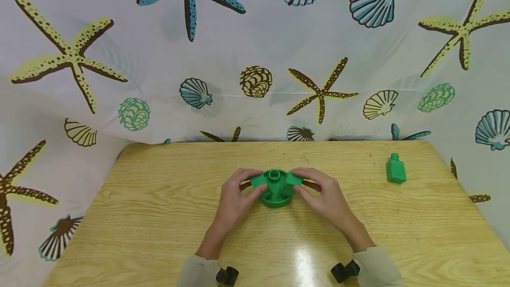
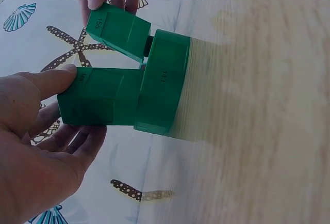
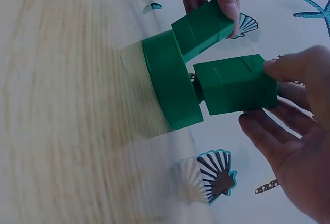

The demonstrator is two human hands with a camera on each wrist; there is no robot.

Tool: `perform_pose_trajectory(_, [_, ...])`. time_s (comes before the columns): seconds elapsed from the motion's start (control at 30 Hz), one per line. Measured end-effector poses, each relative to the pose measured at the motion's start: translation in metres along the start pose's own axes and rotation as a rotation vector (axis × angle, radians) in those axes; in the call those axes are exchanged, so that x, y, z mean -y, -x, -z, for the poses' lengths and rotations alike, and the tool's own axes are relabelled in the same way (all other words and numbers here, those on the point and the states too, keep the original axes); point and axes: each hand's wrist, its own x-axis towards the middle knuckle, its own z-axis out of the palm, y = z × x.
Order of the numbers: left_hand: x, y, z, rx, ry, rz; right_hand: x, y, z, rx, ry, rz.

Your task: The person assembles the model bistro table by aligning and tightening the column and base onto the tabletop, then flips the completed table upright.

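A round green base [image 1: 276,204] with a raised rim and a ringed socket at the back sits on the table between both hands. My left hand [image 1: 234,195] pinches a green bottle-shaped block [image 2: 100,97] between thumb and fingers; its lower end meets the base with no gap in the left wrist view. On the other side my right hand [image 1: 328,196] grips a second green bottle-shaped block [image 3: 234,85], thumb on top and fingers beneath. That block leans outward, and its narrow neck shows just above the base's top.
A third green bottle-shaped block [image 1: 396,170] stands upright toward the back right of the wooden table [image 1: 159,216], neck up. Behind the table and along its sides hangs a white cloth [image 1: 223,56] printed with starfish and shells.
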Motion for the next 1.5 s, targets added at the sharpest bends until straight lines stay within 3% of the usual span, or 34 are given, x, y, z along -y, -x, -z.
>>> perform_pose_trajectory(0.4, [0.000,0.001,0.001,0.009,0.011,0.005,0.000,-0.001,0.003,0.045,0.055,0.037])
perform_pose_trajectory(0.6, [0.000,0.000,0.000,0.011,0.015,0.020,0.001,-0.001,0.008,0.088,0.019,0.044])
perform_pose_trajectory(0.87, [0.000,0.000,-0.001,0.011,0.028,0.011,0.001,-0.001,0.001,0.047,-0.054,0.007])
perform_pose_trajectory(1.23, [0.002,0.001,0.001,0.014,0.035,0.020,0.001,-0.004,-0.017,0.041,0.116,0.018])
perform_pose_trajectory(1.5, [0.004,0.000,0.001,0.013,0.053,0.024,0.001,-0.007,-0.016,0.062,0.162,0.038])
